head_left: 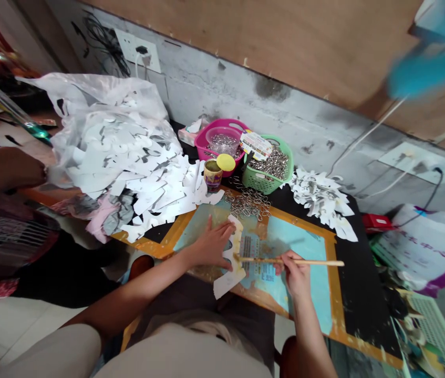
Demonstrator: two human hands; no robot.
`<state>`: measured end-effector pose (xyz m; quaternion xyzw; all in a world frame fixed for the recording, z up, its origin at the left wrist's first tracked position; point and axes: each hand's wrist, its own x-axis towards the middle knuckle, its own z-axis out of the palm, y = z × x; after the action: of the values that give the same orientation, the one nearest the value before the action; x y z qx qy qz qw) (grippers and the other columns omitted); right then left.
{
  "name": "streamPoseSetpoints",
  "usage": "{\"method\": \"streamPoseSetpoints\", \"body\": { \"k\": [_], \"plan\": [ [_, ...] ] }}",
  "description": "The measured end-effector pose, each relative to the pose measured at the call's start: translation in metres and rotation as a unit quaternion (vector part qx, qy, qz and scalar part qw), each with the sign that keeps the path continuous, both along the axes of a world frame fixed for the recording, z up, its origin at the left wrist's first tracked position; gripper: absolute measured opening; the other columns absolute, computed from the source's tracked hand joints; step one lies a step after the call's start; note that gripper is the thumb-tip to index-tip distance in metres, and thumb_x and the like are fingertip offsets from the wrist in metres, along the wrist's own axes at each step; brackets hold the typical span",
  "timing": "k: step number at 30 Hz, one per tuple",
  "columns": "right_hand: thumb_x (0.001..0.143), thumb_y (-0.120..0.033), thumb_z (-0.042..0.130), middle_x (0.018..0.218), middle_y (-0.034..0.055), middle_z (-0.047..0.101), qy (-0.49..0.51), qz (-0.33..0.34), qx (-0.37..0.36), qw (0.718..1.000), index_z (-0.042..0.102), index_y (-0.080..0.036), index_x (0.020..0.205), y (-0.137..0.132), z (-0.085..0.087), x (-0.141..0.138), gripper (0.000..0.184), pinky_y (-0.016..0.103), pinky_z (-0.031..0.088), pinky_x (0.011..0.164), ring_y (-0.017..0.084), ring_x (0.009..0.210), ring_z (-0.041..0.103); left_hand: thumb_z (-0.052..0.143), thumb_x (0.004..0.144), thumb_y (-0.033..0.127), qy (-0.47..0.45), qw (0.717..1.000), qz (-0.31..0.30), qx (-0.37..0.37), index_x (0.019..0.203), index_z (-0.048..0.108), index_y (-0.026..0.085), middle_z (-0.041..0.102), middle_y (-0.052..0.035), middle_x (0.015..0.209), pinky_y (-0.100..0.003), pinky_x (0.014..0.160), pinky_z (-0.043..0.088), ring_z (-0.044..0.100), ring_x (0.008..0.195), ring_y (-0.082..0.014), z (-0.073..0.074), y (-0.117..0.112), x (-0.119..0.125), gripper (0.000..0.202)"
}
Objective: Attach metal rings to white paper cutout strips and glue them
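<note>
My left hand (213, 242) lies spread on the work surface, its fingertips and thumb pressing on the left side of a white cut-out piece (228, 283). Yellowish smears show on that piece. In my right hand (293, 270) is a thin wooden brush (312, 261), gripped between thumb and fingers. Its tip touches the white piece near the middle. Under both hands spreads a light blue printed sheet (304, 236), bordered with brown tape. Beyond my left hand stands a small open tin (213, 176) with a yellow round lid (226, 162) beside it.
Many white cut-outs (127, 157) spill from a plastic bag at left; another pile (320, 197) lies at right. Metal rings (249, 203) lie behind the sheet. A pink basket (202, 137) and a green basket (261, 181) hold metal parts. Another person's arm (5, 170) reaches in at left.
</note>
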<state>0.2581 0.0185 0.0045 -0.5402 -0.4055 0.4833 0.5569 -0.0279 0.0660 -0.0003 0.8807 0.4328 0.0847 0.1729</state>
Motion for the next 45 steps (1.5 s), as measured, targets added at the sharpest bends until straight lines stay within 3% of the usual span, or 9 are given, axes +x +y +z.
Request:
{"method": "streamPoseSetpoints", "body": {
  "k": [10, 14, 17, 22, 27, 33, 38, 42, 45],
  "plan": [
    [0.076, -0.040, 0.073, 0.048, -0.0022, 0.061, 0.004, 0.030, -0.011, 0.999, 0.064, -0.019, 0.065, 0.005, 0.001, -0.001, 0.025, 0.023, 0.039, 0.041, 0.011, 0.036, 0.050, 0.071, 0.062, 0.075, -0.001, 1.000, -0.001, 0.002, 0.146, 0.026, 0.016, 0.038, -0.0222, 0.151, -0.062, 0.118, -0.002, 0.024, 0.146, -0.0376, -0.002, 0.001, -0.001, 0.112],
    [0.077, -0.039, 0.073, 0.048, -0.0020, 0.061, 0.004, 0.037, -0.016, 0.999, 0.066, -0.019, 0.066, 0.004, -0.001, 0.002, 0.024, 0.024, 0.043, 0.046, 0.012, 0.041, 0.054, 0.071, 0.061, 0.076, -0.003, 1.000, 0.001, 0.004, 0.146, 0.028, 0.015, 0.038, -0.0225, 0.151, -0.061, 0.119, -0.002, 0.025, 0.146, -0.0371, -0.004, 0.001, -0.001, 0.113],
    [0.075, -0.038, 0.074, 0.048, -0.0011, 0.062, 0.006, 0.042, -0.025, 0.999, 0.066, -0.018, 0.065, 0.002, -0.004, 0.004, 0.024, 0.023, 0.036, 0.039, 0.010, 0.035, 0.048, 0.070, 0.059, 0.078, -0.002, 1.000, -0.004, 0.006, 0.145, 0.030, 0.015, 0.038, -0.0227, 0.152, -0.060, 0.119, -0.004, 0.026, 0.146, -0.0367, -0.004, 0.002, -0.001, 0.114],
    [0.078, -0.039, 0.072, 0.047, -0.0011, 0.062, 0.009, 0.037, -0.030, 0.999, 0.068, -0.018, 0.069, -0.003, -0.005, 0.006, 0.023, 0.026, 0.048, 0.050, 0.013, 0.042, 0.056, 0.071, 0.057, 0.079, 0.007, 1.000, -0.010, 0.000, 0.144, 0.031, 0.015, 0.035, -0.0230, 0.154, -0.062, 0.117, -0.005, 0.024, 0.146, -0.0380, 0.000, 0.001, -0.001, 0.116],
    [0.072, -0.038, 0.075, 0.051, -0.0013, 0.063, 0.020, 0.034, -0.041, 0.998, 0.064, -0.018, 0.063, -0.011, -0.001, 0.013, 0.024, 0.022, 0.035, 0.036, 0.009, 0.034, 0.047, 0.071, 0.058, 0.077, 0.018, 1.000, -0.014, -0.004, 0.146, 0.030, 0.016, 0.030, -0.0225, 0.156, -0.057, 0.119, 0.003, 0.020, 0.148, -0.0374, 0.003, 0.000, 0.000, 0.115],
    [0.068, -0.036, 0.078, 0.048, 0.0003, 0.061, 0.028, 0.036, -0.061, 0.997, 0.066, -0.016, 0.060, -0.023, 0.000, 0.017, 0.024, 0.022, 0.035, 0.034, 0.010, 0.032, 0.046, 0.067, 0.062, 0.078, 0.025, 0.999, -0.023, 0.001, 0.148, 0.025, 0.015, 0.030, -0.0241, 0.156, -0.061, 0.117, -0.004, 0.018, 0.149, -0.0368, 0.005, 0.000, 0.001, 0.114],
    [0.070, -0.035, 0.078, 0.053, 0.0010, 0.064, 0.044, -0.003, -0.059, 0.997, 0.066, -0.017, 0.063, -0.033, 0.001, 0.024, 0.023, 0.024, 0.043, 0.040, 0.011, 0.037, 0.053, 0.068, 0.062, 0.076, 0.025, 0.999, -0.022, -0.003, 0.146, 0.029, 0.016, 0.028, -0.0231, 0.157, -0.059, 0.118, -0.005, 0.019, 0.148, -0.0366, 0.006, 0.000, 0.002, 0.111],
    [0.069, -0.036, 0.079, 0.054, -0.0011, 0.062, 0.057, -0.050, -0.043, 0.996, 0.064, -0.017, 0.065, -0.044, 0.004, 0.042, 0.025, 0.020, 0.034, 0.032, 0.008, 0.033, 0.047, 0.069, 0.062, 0.076, 0.017, 1.000, -0.017, -0.001, 0.145, 0.032, 0.013, 0.031, -0.0233, 0.156, -0.058, 0.119, -0.001, 0.021, 0.148, -0.0364, 0.006, -0.001, 0.000, 0.110],
    [0.075, -0.044, 0.074, 0.064, 0.0008, 0.068, 0.073, -0.101, -0.011, 0.992, 0.066, -0.020, 0.077, -0.062, 0.008, 0.049, 0.025, 0.021, 0.040, 0.037, 0.010, 0.040, 0.054, 0.068, 0.062, 0.077, 0.010, 1.000, -0.016, -0.001, 0.144, 0.034, 0.012, 0.033, -0.0238, 0.155, -0.058, 0.120, 0.002, 0.023, 0.148, -0.0364, 0.007, -0.001, -0.001, 0.110]
  ]
}}
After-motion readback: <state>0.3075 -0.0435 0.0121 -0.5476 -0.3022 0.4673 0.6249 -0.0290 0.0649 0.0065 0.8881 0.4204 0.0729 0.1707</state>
